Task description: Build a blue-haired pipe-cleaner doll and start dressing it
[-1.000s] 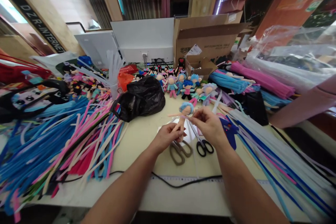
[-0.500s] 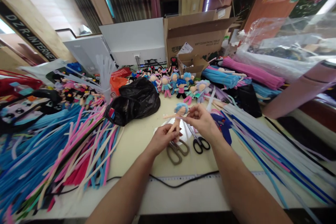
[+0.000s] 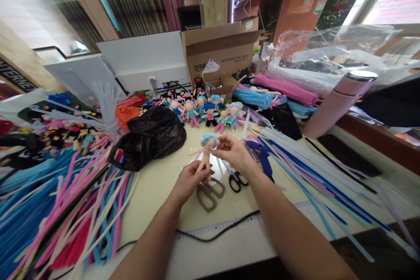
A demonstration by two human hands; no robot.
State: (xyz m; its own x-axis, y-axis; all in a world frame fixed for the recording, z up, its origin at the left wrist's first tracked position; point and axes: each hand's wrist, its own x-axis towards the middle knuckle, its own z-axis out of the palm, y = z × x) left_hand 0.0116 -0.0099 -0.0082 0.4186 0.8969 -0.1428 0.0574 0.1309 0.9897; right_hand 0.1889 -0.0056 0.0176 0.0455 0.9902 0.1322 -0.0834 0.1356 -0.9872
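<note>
A small pipe-cleaner doll (image 3: 206,157) with light blue hair and a bare peach body is held upright over the table. My left hand (image 3: 189,180) is closed round its legs from below. Beside the head and shoulder, my right hand (image 3: 234,151) pinches the doll's right-hand side. A pale lilac strand crosses the doll's neck; whether the right fingers grip this strand or the arm I cannot tell. Under the hands lie scissors with brown-grey handles (image 3: 206,201) and scissors with black handles (image 3: 235,183). A blue glue gun (image 3: 264,157) lies right of my right hand.
Loose pipe cleaners spread at left (image 3: 98,197) and right (image 3: 295,157). A black plastic bag (image 3: 157,133) sits left of centre. Finished dolls (image 3: 210,113) stand behind, before a cardboard box (image 3: 219,48). A pink thermos (image 3: 337,105) stands at right; a black cable (image 3: 210,239) crosses the front.
The whole view has swung to the right, so everything appears farther left. Both hands keep their hold on the doll with little visible change.
</note>
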